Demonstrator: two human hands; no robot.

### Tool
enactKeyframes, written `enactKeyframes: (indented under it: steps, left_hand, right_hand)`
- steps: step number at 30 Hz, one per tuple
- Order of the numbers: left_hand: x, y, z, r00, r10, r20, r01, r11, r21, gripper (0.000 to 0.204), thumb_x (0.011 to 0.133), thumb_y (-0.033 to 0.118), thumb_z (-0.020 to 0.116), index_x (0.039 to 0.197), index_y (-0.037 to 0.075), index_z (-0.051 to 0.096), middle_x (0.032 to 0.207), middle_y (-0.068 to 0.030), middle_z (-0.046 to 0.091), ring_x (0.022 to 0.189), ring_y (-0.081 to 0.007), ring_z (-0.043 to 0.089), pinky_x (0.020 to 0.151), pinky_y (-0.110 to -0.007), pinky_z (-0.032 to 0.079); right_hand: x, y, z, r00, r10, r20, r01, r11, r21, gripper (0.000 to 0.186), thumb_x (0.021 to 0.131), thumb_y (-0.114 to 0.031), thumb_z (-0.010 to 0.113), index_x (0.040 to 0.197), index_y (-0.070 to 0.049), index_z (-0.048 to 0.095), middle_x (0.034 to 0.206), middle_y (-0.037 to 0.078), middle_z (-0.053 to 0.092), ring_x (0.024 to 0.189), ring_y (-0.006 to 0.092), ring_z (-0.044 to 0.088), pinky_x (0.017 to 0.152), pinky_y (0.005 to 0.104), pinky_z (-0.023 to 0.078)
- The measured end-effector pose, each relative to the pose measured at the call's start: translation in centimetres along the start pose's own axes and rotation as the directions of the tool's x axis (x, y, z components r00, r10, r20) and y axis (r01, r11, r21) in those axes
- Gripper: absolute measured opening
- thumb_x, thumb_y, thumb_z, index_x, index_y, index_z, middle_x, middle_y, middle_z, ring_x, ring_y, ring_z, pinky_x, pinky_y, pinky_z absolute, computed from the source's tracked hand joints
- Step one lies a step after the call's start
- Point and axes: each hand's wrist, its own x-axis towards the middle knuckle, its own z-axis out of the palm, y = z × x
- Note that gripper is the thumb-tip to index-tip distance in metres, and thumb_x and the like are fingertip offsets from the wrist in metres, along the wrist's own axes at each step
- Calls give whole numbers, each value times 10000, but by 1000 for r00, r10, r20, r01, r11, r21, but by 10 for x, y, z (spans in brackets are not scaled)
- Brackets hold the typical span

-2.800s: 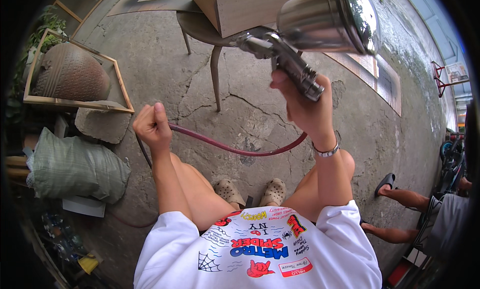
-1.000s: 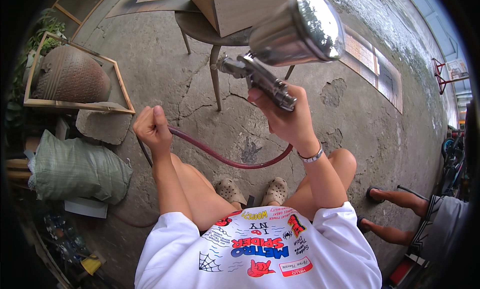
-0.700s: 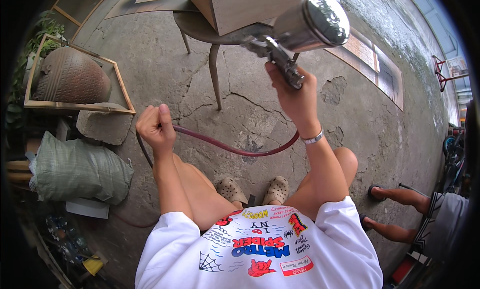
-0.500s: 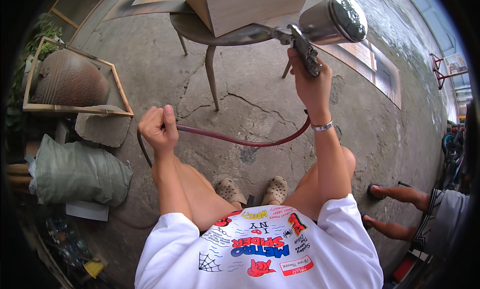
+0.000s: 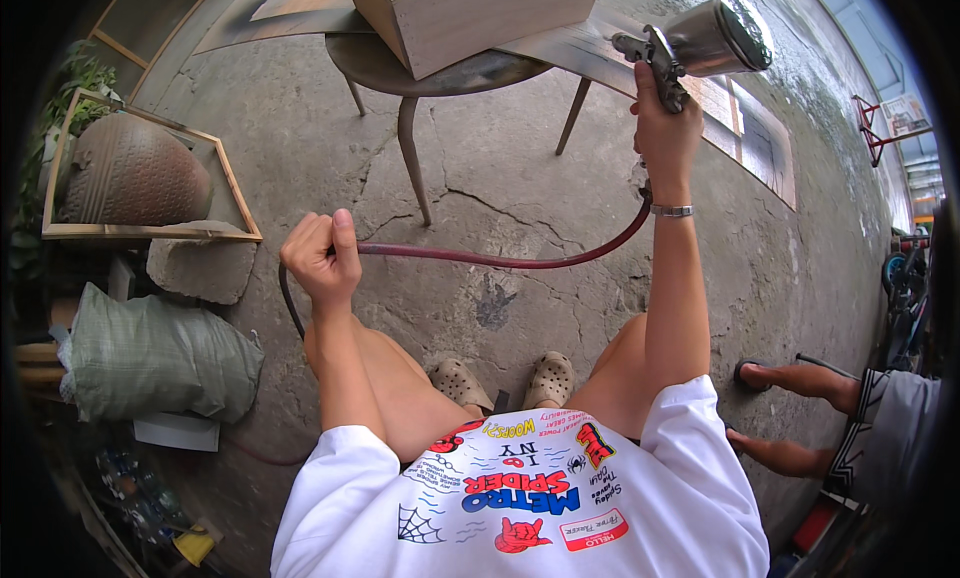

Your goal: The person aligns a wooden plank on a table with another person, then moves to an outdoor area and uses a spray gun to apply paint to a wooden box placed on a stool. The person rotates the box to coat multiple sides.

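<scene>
My right hand (image 5: 668,128) is closed round the grip of a metal spray gun (image 5: 660,66), held up at the right of the round table. A shiny silver paint cup (image 5: 715,36) sits on the gun, tilted toward the right. From below that hand a dark red air hose (image 5: 500,260) sags across to my left hand (image 5: 322,258), which is closed round it with the thumb up. On the round table (image 5: 470,78) rests a pale wooden box (image 5: 490,23); its top is cut off by the frame edge. The gun's nozzle points left, toward the box, apart from it.
To the left stand a clay pot (image 5: 140,173), a wooden frame (image 5: 255,213), a concrete block (image 5: 205,263) and a stuffed green sack (image 5: 165,358). Paint-marked boards (image 5: 745,138) lie on the cracked concrete floor. Another person's legs (image 5: 800,380) are at the lower right.
My right hand has moved right and slightly upward with the spray gun, away from the box. The hose has shifted with it; my left hand has stayed almost in place, still holding the hose.
</scene>
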Motion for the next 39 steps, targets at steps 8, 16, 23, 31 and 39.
enactKeyframes:
  steps: [8, 16, 23, 31, 39]
  left_hand:
    - [-1, -5, -2, 1000, -5, -21, 5, 1000, 4, 500, 996, 138, 631, 579, 23, 382, 521, -89, 334, 476, -201, 301, 483, -382, 206]
    - [-3, -10, -7, 992, -90, -83, 89, 996, -23, 489, 1001, 116, 605, 579, 20, 377, 519, -76, 332, 484, -193, 290, 494, -382, 196]
    - [-3, -16, -16, 989, -101, -107, 97, 994, -42, 475, 1000, 106, 569, 569, 23, 388, 505, -65, 349, 478, -185, 311, 499, -381, 200]
    - [-4, -17, -20, 984, -132, -116, 124, 990, -73, 465, 995, 107, 564, 573, 20, 391, 505, -65, 347, 484, -182, 316, 503, -384, 207]
    - [-4, -16, -18, 993, -85, -84, 84, 996, -16, 475, 989, 126, 596, 581, 26, 374, 516, -78, 333, 485, -202, 306, 499, -391, 203]
  right_hand:
    - [5, -10, -9, 988, 113, -105, -90, 976, 198, 437, 974, -419, 731, 830, -6, 739, 598, 37, 652, 407, 115, 551, 354, 259, 377]
    - [-57, -21, 2, 958, 23, 285, -102, 958, 268, 426, 983, -429, 729, 814, -39, 699, 636, 21, 654, 392, 71, 522, 353, 250, 363]
    - [-110, -58, 15, 895, -127, 428, -48, 926, 375, 241, 963, -209, 772, 917, 24, 735, 603, 24, 612, 554, 68, 506, 500, 278, 394]
    - [-126, -79, 17, 796, -252, 551, -55, 876, 480, 263, 941, -219, 791, 878, 19, 698, 599, 88, 602, 542, 102, 506, 518, 310, 428]
    - [-89, -46, 23, 946, -74, 315, -21, 957, 289, 328, 960, -280, 776, 868, 32, 733, 567, 33, 598, 521, 80, 507, 492, 300, 408]
